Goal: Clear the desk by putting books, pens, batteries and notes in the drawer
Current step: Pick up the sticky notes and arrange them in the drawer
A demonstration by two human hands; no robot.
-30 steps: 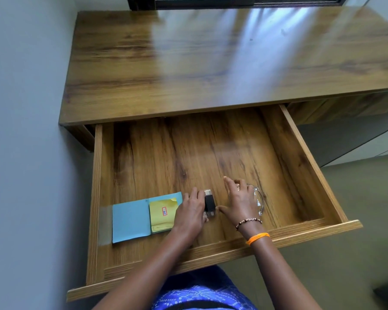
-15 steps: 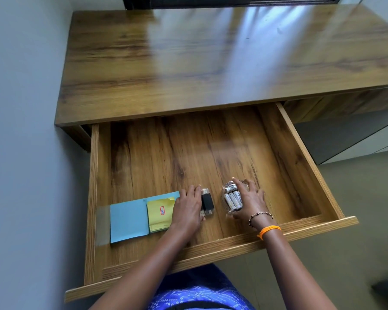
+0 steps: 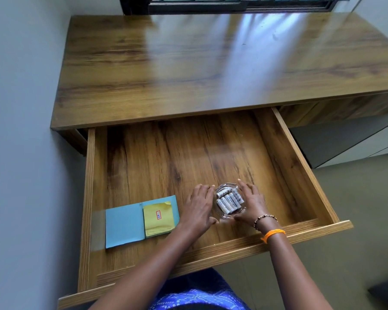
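Observation:
The open wooden drawer point(image 3: 233, 247) holds a clear glass dish point(image 3: 225, 216) with several white batteries point(image 3: 229, 201) lying in it. My left hand point(image 3: 198, 206) presses against the dish's left side and my right hand point(image 3: 251, 202) cups its right side, so the dish sits between both palms on the drawer floor. To the left lie a blue book point(image 3: 123, 227) and a yellow pad of notes point(image 3: 158, 218) on top of it. The small black object seen earlier is hidden under my left hand.
The desk top point(image 3: 211, 63) above the drawer is bare wood, with a window behind it. A grey wall runs close along the left. The rear part of the drawer floor point(image 3: 188, 148) shows bare wood. Floor lies to the right.
My right hand slid the dish of batteries left toward the middle. My left hand moved right off the notes, covering the black object and meeting the dish.

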